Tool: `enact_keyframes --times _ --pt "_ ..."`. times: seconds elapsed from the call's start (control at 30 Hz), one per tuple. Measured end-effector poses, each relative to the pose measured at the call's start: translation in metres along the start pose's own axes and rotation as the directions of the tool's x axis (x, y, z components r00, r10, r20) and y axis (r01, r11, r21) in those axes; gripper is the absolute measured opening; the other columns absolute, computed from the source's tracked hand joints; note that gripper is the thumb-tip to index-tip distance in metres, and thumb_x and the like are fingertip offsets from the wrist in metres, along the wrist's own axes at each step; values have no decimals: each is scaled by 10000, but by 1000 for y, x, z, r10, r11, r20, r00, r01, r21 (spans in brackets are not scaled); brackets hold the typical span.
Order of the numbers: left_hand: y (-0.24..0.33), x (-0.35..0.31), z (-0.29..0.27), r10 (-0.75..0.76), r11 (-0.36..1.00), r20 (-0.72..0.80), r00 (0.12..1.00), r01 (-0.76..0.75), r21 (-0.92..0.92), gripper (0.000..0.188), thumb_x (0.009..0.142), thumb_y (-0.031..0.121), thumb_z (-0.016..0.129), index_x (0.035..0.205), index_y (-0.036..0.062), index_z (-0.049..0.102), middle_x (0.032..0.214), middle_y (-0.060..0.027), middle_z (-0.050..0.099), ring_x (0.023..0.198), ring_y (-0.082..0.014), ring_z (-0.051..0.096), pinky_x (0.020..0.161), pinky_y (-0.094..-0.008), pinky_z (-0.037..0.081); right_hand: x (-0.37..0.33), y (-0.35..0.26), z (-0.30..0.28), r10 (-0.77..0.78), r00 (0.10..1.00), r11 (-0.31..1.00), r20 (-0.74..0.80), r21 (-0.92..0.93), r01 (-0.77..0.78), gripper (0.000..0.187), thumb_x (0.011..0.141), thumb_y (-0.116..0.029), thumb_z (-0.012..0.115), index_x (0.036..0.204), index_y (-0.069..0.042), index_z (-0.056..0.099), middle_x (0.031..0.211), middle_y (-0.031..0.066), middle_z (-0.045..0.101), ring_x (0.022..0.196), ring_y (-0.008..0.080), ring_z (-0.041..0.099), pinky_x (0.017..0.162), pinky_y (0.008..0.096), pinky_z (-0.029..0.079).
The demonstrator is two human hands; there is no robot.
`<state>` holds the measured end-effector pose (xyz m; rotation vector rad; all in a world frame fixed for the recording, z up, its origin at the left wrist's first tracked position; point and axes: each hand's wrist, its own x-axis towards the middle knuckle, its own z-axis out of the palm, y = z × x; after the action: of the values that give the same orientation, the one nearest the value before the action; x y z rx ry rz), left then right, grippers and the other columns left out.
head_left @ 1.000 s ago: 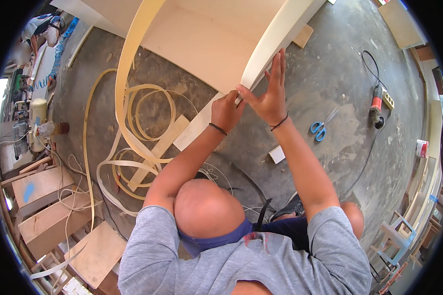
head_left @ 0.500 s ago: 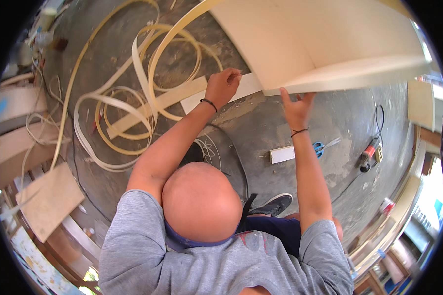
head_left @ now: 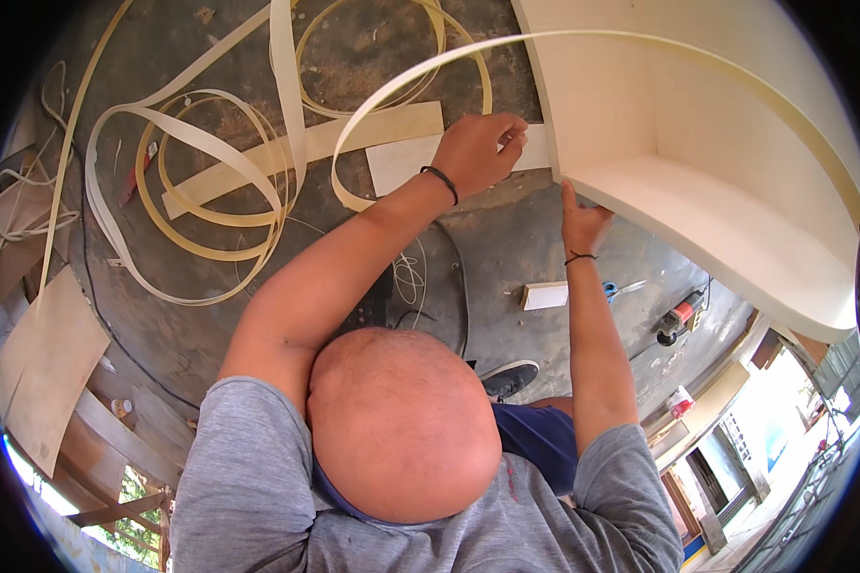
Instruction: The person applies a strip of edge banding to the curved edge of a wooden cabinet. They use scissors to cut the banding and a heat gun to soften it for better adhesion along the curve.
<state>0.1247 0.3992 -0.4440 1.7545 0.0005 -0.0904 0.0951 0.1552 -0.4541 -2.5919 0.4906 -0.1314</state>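
Note:
A pale, open-fronted wooden cabinet (head_left: 717,205) fills the upper right. My right hand (head_left: 584,227) grips its near corner, thumb up against the panel's edge and fingers behind the panel, partly hidden. Just left of the cabinet, my left hand (head_left: 483,151) hovers with curled fingers pinched together; whatever they hold, if anything, cannot be made out. A long cream edge-banding strip (head_left: 430,65) arches from beside my left wrist across the front of the cabinet. Under my left hand lie a white board (head_left: 392,170) and a yellowish wooden strip (head_left: 287,158).
Coils of edge banding (head_left: 115,234) spread over the floor at left, with a red-handled tool (head_left: 137,174) among them. A small white block (head_left: 545,295), blue-handled scissors (head_left: 613,288) and an angle grinder (head_left: 680,317) lie at right. A black cable (head_left: 463,286) runs near my foot.
The view has shifted and turned, so the cabinet sits lower and further right. My right hand stays at the cabinet's corner. My left hand remains pinched, nearer to the cabinet's side.

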Motion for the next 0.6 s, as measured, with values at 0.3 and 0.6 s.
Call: enact_keyframes --times 0.3,0.6 --pt "-7 -4 -1 16 1000 -9 1000 -16 -2 184 860 189 605 954 54 686 835 -137 716 791 -322 692 726 -412 547 8 29 27 -250 967 930 49 -265 254 692 754 -443 758 1264 -8 585 1280 252 564 1209 424 506 1029 471 402" --pt "-7 5 10 -145 958 -180 973 93 -272 246 857 210 650 998 10 676 872 -155 714 829 -291 705 745 -359 548 18 32 -37 140 791 874 595 -450 184 648 780 -356 760 1265 27 567 1215 271 607 1146 408 579 982 432 451"
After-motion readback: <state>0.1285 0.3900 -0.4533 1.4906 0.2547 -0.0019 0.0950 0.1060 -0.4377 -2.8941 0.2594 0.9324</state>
